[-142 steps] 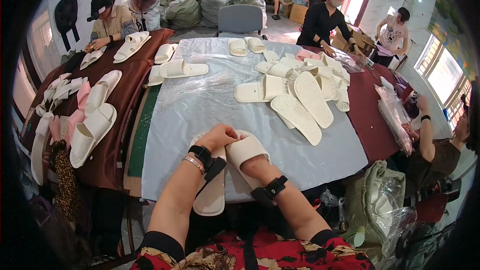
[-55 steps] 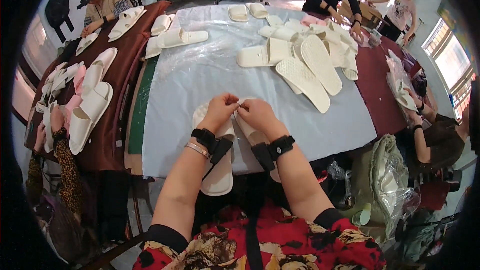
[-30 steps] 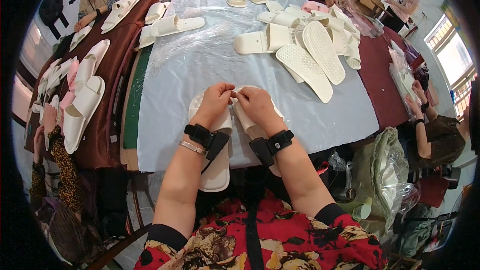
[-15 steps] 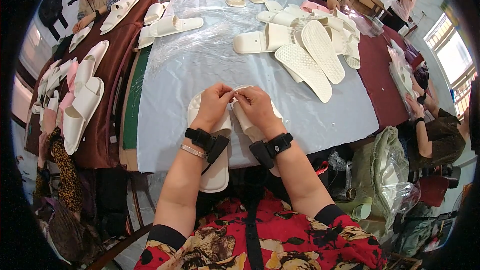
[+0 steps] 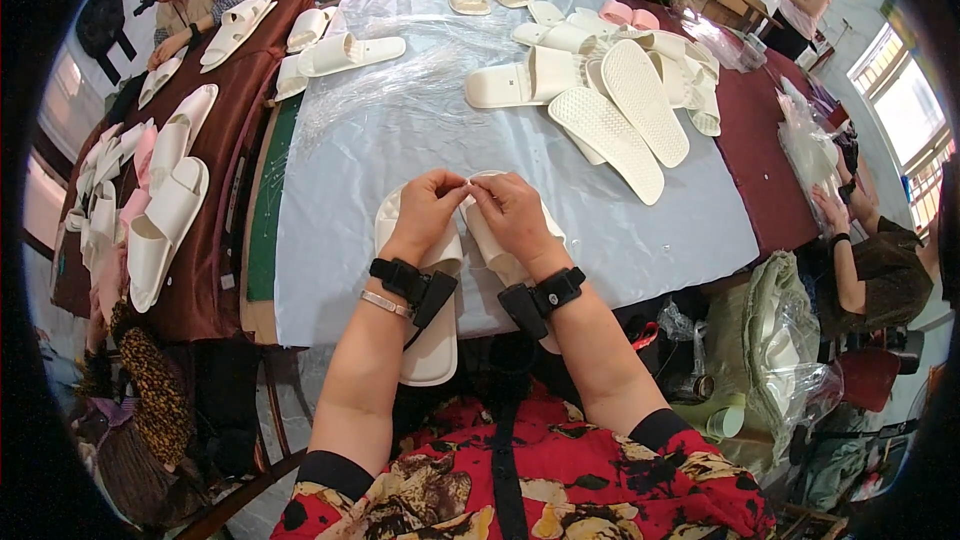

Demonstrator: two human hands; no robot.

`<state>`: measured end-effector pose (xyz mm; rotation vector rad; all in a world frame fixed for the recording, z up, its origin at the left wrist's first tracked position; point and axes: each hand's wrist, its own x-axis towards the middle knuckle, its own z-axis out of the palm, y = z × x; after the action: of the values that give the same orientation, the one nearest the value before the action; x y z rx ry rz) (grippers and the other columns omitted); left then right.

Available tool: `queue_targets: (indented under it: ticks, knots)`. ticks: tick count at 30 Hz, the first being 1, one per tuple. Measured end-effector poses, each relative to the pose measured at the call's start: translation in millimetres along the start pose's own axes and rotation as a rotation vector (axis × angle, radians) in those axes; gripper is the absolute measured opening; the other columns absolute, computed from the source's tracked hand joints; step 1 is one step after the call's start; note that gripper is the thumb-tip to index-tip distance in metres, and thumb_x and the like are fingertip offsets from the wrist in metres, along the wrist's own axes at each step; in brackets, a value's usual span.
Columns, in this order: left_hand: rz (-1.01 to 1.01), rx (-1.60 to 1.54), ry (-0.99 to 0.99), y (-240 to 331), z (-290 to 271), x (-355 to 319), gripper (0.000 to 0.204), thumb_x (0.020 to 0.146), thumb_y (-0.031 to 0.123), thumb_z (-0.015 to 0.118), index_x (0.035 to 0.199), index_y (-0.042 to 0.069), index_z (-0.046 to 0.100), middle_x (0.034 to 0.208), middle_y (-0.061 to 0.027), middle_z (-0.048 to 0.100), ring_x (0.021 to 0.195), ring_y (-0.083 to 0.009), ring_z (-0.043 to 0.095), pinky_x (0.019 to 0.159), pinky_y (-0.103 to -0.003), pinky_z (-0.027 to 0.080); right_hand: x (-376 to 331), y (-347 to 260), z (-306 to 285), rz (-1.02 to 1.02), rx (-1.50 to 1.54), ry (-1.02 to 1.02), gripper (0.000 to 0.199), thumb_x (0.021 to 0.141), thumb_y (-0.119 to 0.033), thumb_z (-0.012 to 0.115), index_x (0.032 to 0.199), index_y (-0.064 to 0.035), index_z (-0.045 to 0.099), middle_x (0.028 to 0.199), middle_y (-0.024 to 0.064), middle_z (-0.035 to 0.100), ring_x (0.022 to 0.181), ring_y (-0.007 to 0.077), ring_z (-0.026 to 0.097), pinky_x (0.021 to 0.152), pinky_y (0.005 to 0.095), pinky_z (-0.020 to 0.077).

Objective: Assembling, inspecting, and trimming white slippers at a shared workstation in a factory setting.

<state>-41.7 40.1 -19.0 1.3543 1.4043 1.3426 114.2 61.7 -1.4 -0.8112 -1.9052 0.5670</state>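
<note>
Two white slide slippers lie side by side before me at the table's near edge, toes pointing away. My left hand (image 5: 428, 215) is over the left slipper (image 5: 428, 352), and my right hand (image 5: 517, 222) is over the right slipper (image 5: 488, 245). Thumbs and forefingers of both hands are pinched together, meeting above the gap between the toe ends. Whatever is in the pinch is too small to make out. My wrists and hands cover much of both straps.
A pile of white slippers (image 5: 618, 110) fills the far right of the blue-grey sheet (image 5: 385, 140), with pink slippers (image 5: 628, 14) behind. Thin clear plastic strands (image 5: 385, 90) lie left of it. More slippers (image 5: 170, 230) line the brown-covered table at left. Co-workers sit around.
My hands stay nearly where they were, still pinched together. At the far right a co-worker has lifted a white slipper off the pile. On the left, another person's arm has shifted slightly.
</note>
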Motion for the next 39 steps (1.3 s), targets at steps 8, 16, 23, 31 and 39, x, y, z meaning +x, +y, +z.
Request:
queue_targets:
  ticks: [8, 16, 23, 31, 39]
  knots:
    - [-0.037, 0.02, -0.005, 9.9, 1.0, -2.1, 0.012, 0.082, 0.009, 0.068, 0.089, -0.001, 0.065, 0.078, -0.0033, 0.065, 0.072, -0.0087, 0.058, 0.066, -0.022, 0.047, -1.0, 2.7, -1.2, -0.021, -0.021, 0.018, 0.012, 0.082, -0.012, 0.061, 0.086, -0.0017, 0.067, 0.084, 0.0152, 0.066, 0.082, 0.0327, 0.061, 0.074, 0.0393, 0.0485]
    - [-0.03, -0.036, -0.026, 4.1, 1.6, -1.3, 0.01, 0.081, 0.007, 0.067, 0.086, -0.001, 0.065, 0.077, -0.0046, 0.066, 0.07, -0.0098, 0.059, 0.066, -0.024, 0.048, -2.3, 3.0, 0.2, 0.039, 0.013, 0.04, 0.011, 0.08, -0.013, 0.063, 0.084, -0.0025, 0.066, 0.082, 0.0144, 0.065, 0.079, 0.0326, 0.06, 0.072, 0.0393, 0.0483]
    - [0.009, -0.034, -0.148, 6.8, -0.4, -2.1, 0.007, 0.081, 0.004, 0.066, 0.087, 0.0, 0.065, 0.08, -0.0029, 0.065, 0.074, -0.0094, 0.059, 0.069, -0.023, 0.048, -3.2, 5.2, 0.9, 0.079, 0.027, 0.032, 0.012, 0.08, -0.015, 0.065, 0.082, -0.0036, 0.065, 0.08, 0.0132, 0.065, 0.077, 0.0314, 0.06, 0.07, 0.039, 0.0483]
    - [-0.005, -0.079, -0.137, 5.8, -1.3, -4.5, 0.011, 0.08, 0.003, 0.066, 0.09, -0.001, 0.066, 0.081, -0.0043, 0.067, 0.074, -0.0102, 0.06, 0.071, -0.024, 0.05, 0.1, -2.3, -4.2, 0.092, -0.022, -0.031, 0.015, 0.081, -0.018, 0.064, 0.079, -0.0034, 0.065, 0.077, 0.0126, 0.064, 0.075, 0.0309, 0.06, 0.068, 0.0384, 0.0485]
    - [-0.035, -0.144, -0.149, 5.6, -2.7, -5.3, 0.009, 0.082, 0.002, 0.065, 0.09, 0.0, 0.064, 0.084, -0.0042, 0.066, 0.076, -0.0101, 0.06, 0.072, -0.023, 0.049, -0.4, -0.3, -2.8, 0.032, -0.041, -0.008, 0.015, 0.081, -0.016, 0.062, 0.078, -0.0019, 0.064, 0.078, 0.0148, 0.064, 0.076, 0.0328, 0.06, 0.069, 0.0403, 0.0481]
